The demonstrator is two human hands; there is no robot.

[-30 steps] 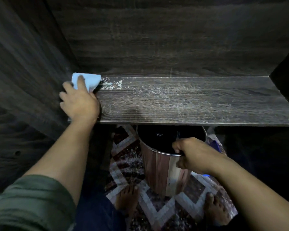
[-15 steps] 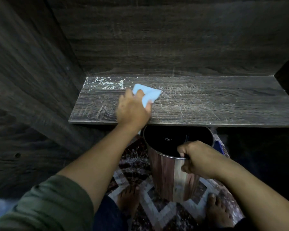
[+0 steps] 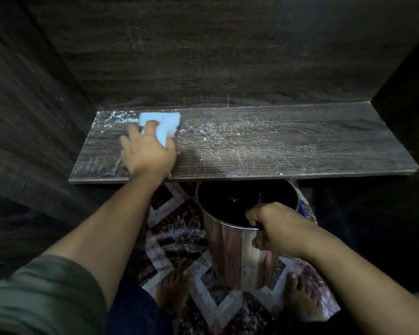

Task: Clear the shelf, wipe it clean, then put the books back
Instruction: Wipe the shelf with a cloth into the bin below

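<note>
A dark wood-grain shelf [image 3: 288, 146] runs across the view with no books on it; white dust and specks lie along its back left part. My left hand [image 3: 148, 153] presses a light blue cloth [image 3: 163, 124] flat onto the shelf near its left end, fingers spread over it. Below the shelf's front edge my right hand [image 3: 273, 228] grips the rim of a round bin [image 3: 230, 252] with a wood-pattern wall and a dark inside.
Dark wooden panels close the shelf in at the back [image 3: 203, 56], left [image 3: 29, 112] and right [image 3: 406, 93]. A patterned rug [image 3: 177, 228] covers the floor, and my bare feet [image 3: 172, 291] stand on it beside the bin.
My left hand swept the cloth from the shelf's far left corner toward the middle, then back to the left and deeper. My right hand kept its grip on the bin rim.
</note>
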